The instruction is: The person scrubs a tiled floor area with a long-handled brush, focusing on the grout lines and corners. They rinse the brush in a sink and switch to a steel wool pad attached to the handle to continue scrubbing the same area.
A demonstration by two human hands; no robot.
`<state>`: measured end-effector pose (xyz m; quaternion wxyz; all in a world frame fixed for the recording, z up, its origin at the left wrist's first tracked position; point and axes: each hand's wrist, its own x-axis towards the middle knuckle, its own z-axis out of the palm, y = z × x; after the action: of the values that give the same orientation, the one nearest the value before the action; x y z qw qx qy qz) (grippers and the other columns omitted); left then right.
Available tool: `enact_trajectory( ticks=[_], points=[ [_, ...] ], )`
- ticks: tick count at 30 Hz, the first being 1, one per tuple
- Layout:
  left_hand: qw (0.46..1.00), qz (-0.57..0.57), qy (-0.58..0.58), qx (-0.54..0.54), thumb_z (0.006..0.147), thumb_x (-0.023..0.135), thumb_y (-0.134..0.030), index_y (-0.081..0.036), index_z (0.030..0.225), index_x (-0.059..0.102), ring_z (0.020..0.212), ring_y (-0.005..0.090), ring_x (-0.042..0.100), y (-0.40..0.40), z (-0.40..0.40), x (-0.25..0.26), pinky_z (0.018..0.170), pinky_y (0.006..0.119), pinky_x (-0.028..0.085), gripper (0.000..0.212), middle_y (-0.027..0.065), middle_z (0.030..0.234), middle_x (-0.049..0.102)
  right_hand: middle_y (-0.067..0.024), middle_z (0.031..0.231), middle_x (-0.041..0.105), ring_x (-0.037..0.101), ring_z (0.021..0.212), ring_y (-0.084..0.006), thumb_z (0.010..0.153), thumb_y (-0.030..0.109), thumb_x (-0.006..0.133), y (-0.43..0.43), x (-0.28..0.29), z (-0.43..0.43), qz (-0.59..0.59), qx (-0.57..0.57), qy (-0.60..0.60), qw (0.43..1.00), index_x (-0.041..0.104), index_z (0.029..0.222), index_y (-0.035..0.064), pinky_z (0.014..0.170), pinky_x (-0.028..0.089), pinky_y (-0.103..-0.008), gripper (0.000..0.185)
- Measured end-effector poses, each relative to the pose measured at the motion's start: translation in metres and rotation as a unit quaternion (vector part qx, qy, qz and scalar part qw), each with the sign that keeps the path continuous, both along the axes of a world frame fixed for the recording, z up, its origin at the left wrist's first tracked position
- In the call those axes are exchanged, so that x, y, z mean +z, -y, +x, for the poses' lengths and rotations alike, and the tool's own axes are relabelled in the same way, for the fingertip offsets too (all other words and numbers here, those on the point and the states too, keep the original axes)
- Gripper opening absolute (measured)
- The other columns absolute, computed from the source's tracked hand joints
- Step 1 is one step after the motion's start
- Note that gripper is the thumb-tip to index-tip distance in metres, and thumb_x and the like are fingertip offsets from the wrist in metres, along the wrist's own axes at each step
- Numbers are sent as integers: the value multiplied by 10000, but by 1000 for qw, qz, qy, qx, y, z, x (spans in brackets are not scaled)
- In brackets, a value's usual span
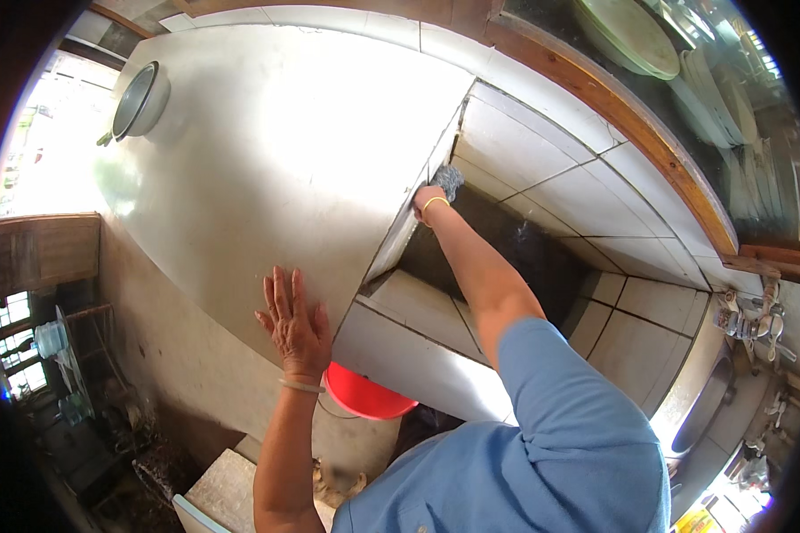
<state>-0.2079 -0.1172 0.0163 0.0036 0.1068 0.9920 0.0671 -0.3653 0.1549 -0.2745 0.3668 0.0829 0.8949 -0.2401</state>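
Observation:
My right hand [429,203], a yellow bangle on its wrist, reaches into a white-tiled basin [560,180] and holds a grey scouring pad [448,182], apparently of steel wool, near the basin's left wall. Its fingers are partly hidden. My left hand [296,330], with a pale bangle, lies palm down with fingers spread on the pale countertop [240,246], near the rounded front edge. The basin's floor is dark. Just below the left hand's side of the counter, a red plastic basin [367,394] shows partly.
A metal bowl [142,100] stands at the countertop's far left. Beyond the tiled wall, a wood-framed cabinet [613,100] holds plates [707,100]. Utensils [750,320] hang at the right. A pale stool or ledge [220,493] stands low at the left.

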Motion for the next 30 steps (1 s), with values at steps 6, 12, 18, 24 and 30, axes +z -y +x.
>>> enact_trajectory(
  ticks=[6,12,18,24,30],
  points=[
    [1000,20,13,10,852,541,-223,-128,1442,323,1407,369,172,5,1,-4,1044,657,128,636,129,1527,211,-140,772,523,595,788,-293,856,217,478,43,50,105,-237,-341,46,908,477,1084,131,614,443,-469,244],
    [1000,18,23,-7,837,549,-207,-125,1442,322,1406,374,173,-11,-12,2,1044,663,122,652,135,1525,213,-86,658,505,544,563,-225,878,154,443,22,18,81,-260,-415,26,872,500,1009,129,401,332,-369,145],
    [999,12,31,2,833,527,-195,-105,1441,322,1407,374,170,-4,-6,-5,1060,640,113,647,141,1523,217,-55,671,644,625,577,-205,778,195,606,4,-13,43,-49,104,-50,992,640,846,72,459,462,-362,145],
    [1000,-8,20,2,865,480,-206,-91,1437,326,1410,353,178,-7,-4,-4,1096,561,111,604,136,1522,231,-110,627,565,559,465,-229,854,61,434,36,140,118,-293,-361,129,876,491,1155,-8,367,395,-333,314],
    [999,-2,0,-40,911,421,-202,-67,1439,314,1410,344,182,-15,-15,-6,1115,503,110,555,143,1517,241,-150,657,590,582,478,-238,855,88,443,8,50,73,-273,-326,108,898,418,1221,5,396,435,-353,377]
  ],
)
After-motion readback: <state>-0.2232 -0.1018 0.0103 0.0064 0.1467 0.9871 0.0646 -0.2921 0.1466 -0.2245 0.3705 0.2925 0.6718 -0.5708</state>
